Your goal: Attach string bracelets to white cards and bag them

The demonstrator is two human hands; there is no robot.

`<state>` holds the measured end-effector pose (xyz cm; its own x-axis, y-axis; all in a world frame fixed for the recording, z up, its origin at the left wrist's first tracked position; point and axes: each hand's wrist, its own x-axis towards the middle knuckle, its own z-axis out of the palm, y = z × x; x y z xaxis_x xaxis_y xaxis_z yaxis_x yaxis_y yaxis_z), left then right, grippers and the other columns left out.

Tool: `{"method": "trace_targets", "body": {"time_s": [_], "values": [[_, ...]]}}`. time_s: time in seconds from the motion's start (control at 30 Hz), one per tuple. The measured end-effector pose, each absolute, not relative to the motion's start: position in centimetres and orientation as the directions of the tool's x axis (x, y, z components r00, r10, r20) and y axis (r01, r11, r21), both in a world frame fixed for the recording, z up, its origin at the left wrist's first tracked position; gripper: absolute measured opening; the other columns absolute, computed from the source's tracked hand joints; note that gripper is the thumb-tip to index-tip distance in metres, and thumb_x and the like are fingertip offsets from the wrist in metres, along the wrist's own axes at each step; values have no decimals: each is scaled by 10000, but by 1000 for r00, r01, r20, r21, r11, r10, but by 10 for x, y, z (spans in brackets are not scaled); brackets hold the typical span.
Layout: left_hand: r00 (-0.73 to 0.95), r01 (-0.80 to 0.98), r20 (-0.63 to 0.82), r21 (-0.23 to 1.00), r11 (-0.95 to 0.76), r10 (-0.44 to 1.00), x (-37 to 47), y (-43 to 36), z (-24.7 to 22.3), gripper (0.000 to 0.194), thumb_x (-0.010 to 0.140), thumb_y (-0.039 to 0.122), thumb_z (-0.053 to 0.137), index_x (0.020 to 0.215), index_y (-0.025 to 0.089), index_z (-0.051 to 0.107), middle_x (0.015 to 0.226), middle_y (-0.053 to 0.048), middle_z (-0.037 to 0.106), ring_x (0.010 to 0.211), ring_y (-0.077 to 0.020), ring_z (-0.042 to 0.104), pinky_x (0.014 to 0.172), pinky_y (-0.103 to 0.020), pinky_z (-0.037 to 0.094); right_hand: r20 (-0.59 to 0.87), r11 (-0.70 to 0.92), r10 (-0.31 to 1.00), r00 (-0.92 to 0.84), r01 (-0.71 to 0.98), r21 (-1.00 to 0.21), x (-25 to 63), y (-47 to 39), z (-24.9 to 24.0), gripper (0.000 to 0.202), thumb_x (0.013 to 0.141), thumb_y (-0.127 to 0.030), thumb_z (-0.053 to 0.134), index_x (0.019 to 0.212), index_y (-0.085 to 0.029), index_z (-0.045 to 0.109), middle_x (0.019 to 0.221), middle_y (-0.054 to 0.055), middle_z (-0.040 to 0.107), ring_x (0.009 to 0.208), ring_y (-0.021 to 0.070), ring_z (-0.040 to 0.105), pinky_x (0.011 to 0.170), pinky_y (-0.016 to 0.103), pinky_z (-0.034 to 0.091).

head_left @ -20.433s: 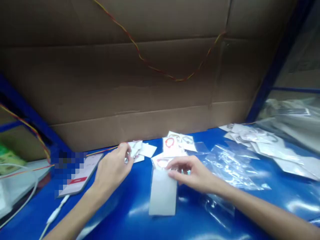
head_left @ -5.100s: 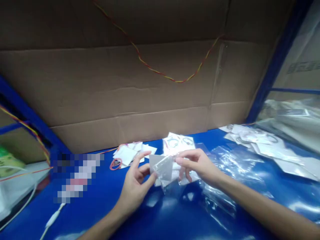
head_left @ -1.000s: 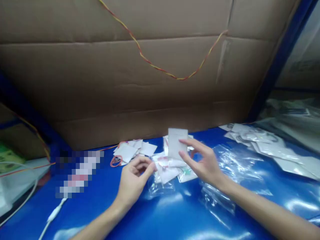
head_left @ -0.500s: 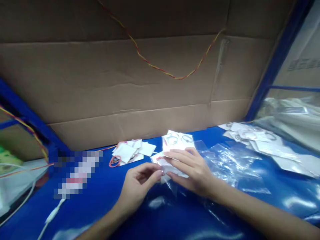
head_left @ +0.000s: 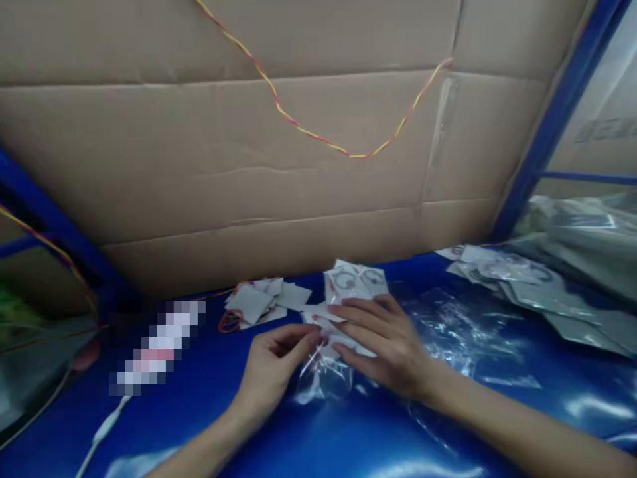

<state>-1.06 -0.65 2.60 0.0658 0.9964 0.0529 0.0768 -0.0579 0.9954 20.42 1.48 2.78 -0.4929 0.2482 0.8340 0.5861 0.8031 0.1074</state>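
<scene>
My left hand (head_left: 279, 362) pinches the edge of a clear plastic bag (head_left: 326, 380), thumb against forefinger. Fingers spread, my right hand (head_left: 385, 335) lies over a white card (head_left: 316, 311) and presses it flat; the bag hangs out below the card toward me. Just behind are white cards with thin looped cords (head_left: 343, 280), partly covered by my right fingertips. To the left lies a loose pile of white cards (head_left: 249, 304) with an orange-red cord loop (head_left: 229, 321) at its edge.
Clear plastic bags (head_left: 452, 338) lie right of my right hand. Bagged cards (head_left: 537, 285) are heaped further right. A cardboard wall (head_left: 298, 192) stands behind the blue surface (head_left: 209, 378). A white cable (head_left: 107, 425) runs at the left.
The clear bag now spreads out more visibly below my hands. My left hand has shifted very slightly; my right hand stays nearly in place. The picture's brightness has changed.
</scene>
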Motion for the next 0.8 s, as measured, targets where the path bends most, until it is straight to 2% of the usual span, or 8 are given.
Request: {"method": "trace_targets", "body": {"time_s": [0.13, 0.27, 0.37, 0.53, 0.63, 0.8], "values": [[162, 27, 64, 997, -69, 985, -9, -8, 26, 339, 774, 405, 774, 941, 112, 745, 662, -50, 702, 540, -134, 622, 559, -220, 524, 814, 790, 286, -505, 606, 99, 202, 17, 23, 263, 850, -357, 665, 1086, -242, 675, 1308, -54, 648, 1179, 120, 610, 931, 295, 395], [250, 72, 96, 990, -117, 964, -8, -10, 27, 318, 834, 371, 720, 1037, 131, 766, 775, -71, 729, 576, -128, 633, 603, -229, 546, 819, 804, 281, -500, 589, 84, 200, 19, 21, 263, 853, -377, 659, 1074, -235, 673, 1272, -37, 670, 1167, 118, 611, 928, 285, 377], [241, 117, 123, 981, -155, 963, -6, -13, 29, 308, 834, 370, 715, 1045, 156, 784, 849, -85, 749, 590, -129, 635, 594, -225, 550, 810, 805, 292, -509, 588, 79, 200, 19, 21, 265, 862, -390, 651, 1075, -234, 673, 1250, -25, 682, 1148, 117, 618, 932, 288, 380], [251, 193, 140, 962, -191, 958, -6, -17, 31, 304, 850, 376, 694, 1071, 191, 790, 803, -72, 751, 633, -148, 656, 590, -218, 549, 802, 802, 280, -528, 587, 106, 201, 20, 22, 127, 873, -304, 634, 962, -227, 682, 1219, -54, 691, 1104, 109, 624, 912, 293, 380], [241, 243, 136, 950, -195, 961, -7, -17, 30, 315, 866, 386, 675, 1099, 203, 784, 794, -69, 752, 636, -155, 663, 606, -224, 550, 806, 799, 262, -530, 588, 127, 200, 21, 21, 120, 874, -255, 621, 972, -228, 684, 1210, -59, 695, 1091, 112, 623, 907, 299, 364], [220, 310, 157, 925, -222, 963, -8, -17, 32, 296, 843, 383, 685, 1023, 179, 803, 782, -78, 754, 646, -178, 687, 622, -241, 560, 813, 821, 249, -527, 560, 112, 200, 22, 21, 94, 855, -211, 617, 904, -234, 693, 1193, -88, 701, 1031, 103, 646, 867, 303, 371]]}}
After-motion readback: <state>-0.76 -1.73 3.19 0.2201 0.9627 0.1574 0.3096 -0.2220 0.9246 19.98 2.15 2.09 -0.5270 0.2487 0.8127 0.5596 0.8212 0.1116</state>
